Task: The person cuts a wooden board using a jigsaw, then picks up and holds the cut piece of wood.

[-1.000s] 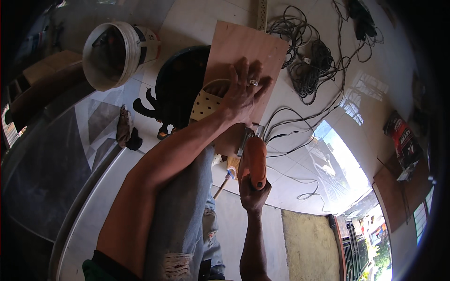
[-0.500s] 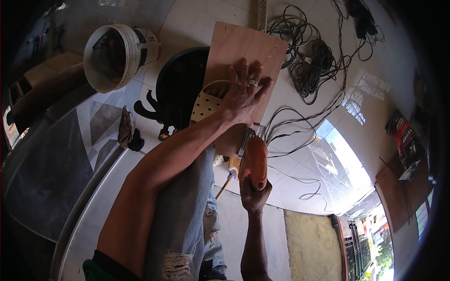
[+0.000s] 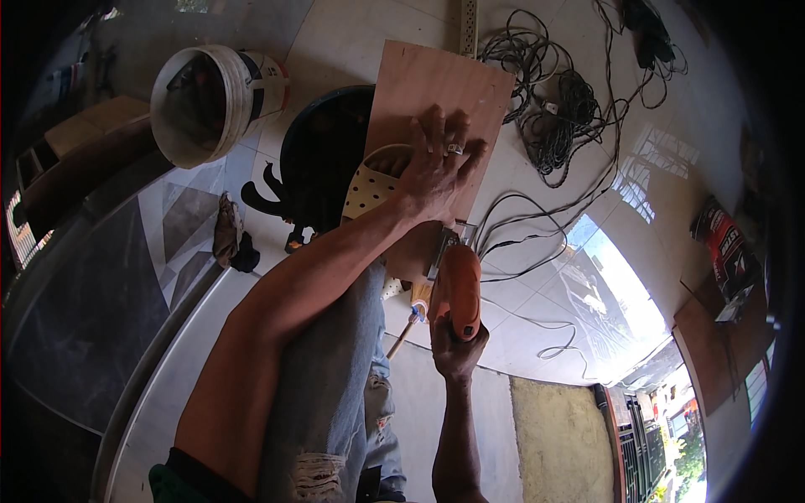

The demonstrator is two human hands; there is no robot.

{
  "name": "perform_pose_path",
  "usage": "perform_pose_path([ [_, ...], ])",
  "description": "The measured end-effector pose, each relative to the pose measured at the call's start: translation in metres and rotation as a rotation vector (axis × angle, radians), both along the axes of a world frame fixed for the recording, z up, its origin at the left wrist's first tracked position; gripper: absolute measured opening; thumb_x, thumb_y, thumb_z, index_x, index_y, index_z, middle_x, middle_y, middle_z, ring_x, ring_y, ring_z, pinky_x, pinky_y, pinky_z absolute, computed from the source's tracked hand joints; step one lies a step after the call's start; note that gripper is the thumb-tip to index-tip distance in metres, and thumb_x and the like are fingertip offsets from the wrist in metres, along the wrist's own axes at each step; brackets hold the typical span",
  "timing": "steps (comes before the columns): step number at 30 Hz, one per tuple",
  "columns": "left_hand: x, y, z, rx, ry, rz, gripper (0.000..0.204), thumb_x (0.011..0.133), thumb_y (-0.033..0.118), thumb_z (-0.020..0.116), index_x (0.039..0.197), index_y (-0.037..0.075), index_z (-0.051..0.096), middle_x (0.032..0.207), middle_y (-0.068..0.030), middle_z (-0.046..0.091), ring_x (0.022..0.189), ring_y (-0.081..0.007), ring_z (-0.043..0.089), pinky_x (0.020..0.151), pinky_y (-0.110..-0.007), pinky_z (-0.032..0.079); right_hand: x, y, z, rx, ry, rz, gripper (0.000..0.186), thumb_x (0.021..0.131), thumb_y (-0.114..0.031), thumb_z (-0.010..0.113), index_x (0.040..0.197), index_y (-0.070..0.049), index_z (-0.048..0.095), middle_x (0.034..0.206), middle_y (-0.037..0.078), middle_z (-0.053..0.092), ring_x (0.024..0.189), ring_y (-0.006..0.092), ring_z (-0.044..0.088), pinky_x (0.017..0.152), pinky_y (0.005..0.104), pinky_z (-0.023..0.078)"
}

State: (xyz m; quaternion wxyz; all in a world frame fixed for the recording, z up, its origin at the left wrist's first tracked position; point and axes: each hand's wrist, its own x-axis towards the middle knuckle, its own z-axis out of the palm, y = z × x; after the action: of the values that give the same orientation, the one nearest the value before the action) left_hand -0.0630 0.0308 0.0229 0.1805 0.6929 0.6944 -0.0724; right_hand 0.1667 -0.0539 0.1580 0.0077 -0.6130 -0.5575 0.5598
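Observation:
A reddish-brown plywood board reaches away from my legs. My left hand lies flat on it with fingers spread, a ring on one of them. Beside that hand, a cream clog with dark dots rests on the board. My right hand is wrapped around the handle of an orange jigsaw. The jigsaw's metal base meets the board's right edge, just below my left wrist. Its blade is hidden from me.
Tangled black cables lie on the tiles to the right. A white bucket with dark contents and a dark round basin stand at left. A broom lies behind the jigsaw. A red-and-black bag sits far right.
Hardly anything differs. The jigsaw and both hands keep nearly the same place on the board, and the whole view has shifted very slightly.

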Motion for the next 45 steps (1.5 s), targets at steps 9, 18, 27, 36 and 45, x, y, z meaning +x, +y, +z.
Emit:
perform_pose_path([
  [9,0.0008,-0.0012,-0.0019,-0.014,-0.014,0.01,0.141,0.045,0.086,0.081,0.161,0.021,0.034,0.165,-0.0344,0.006,0.144,-0.0696,0.011,0.105,-0.086,0.024,-0.0036,0.0032,0.0035,-0.017,-0.004,-0.003,0.021,0.085,-0.011,0.072,0.096,0.005,0.064,0.077,0.014,0.069,0.068,0.0221,0.069,0.066,0.0358,0.055],
  [18,0.001,-0.0025,-0.0037,0.011,-0.051,0.03,0.145,0.045,0.085,0.082,0.162,0.019,0.03,0.166,-0.0341,0.003,0.145,-0.0691,0.008,0.106,-0.086,0.021,-0.0007,0.0011,-0.0015,0.026,0.01,0.014,0.022,0.084,-0.011,0.072,0.097,0.005,0.064,0.077,0.016,0.068,0.067,0.0245,0.068,0.066,0.0369,0.055],
  [27,-0.0012,-0.0013,-0.0001,-0.015,-0.066,0.021,0.141,0.046,0.086,0.08,0.161,0.018,0.034,0.166,-0.0342,0.005,0.145,-0.0689,0.01,0.106,-0.086,0.022,-0.0011,0.0019,-0.0012,0.009,0.014,-0.002,0.02,0.083,-0.011,0.071,0.093,0.005,0.062,0.074,0.016,0.067,0.064,0.026,0.067,0.064,0.038,0.054],
  [36,-0.0019,-0.0003,0.0009,-0.006,-0.051,0.01,0.139,0.047,0.087,0.08,0.16,0.018,0.035,0.164,-0.0335,0.01,0.144,-0.0689,0.012,0.105,-0.086,0.024,0.0007,0.0016,-0.0027,0.06,0.018,0.025,0.02,0.082,-0.01,0.071,0.092,0.004,0.062,0.073,0.017,0.066,0.063,0.0296,0.066,0.063,0.0392,0.054],
  [45,-0.0023,0.0009,0.001,-0.012,-0.034,-0.003,0.137,0.049,0.088,0.077,0.159,0.018,0.037,0.163,-0.0343,0.014,0.144,-0.0689,0.014,0.104,-0.086,0.025,0.0007,0.0034,-0.0036,0.05,0.016,0.021,0.02,0.082,-0.011,0.072,0.091,0.004,0.062,0.074,0.018,0.067,0.063,0.0305,0.067,0.064,0.0393,0.054],
])
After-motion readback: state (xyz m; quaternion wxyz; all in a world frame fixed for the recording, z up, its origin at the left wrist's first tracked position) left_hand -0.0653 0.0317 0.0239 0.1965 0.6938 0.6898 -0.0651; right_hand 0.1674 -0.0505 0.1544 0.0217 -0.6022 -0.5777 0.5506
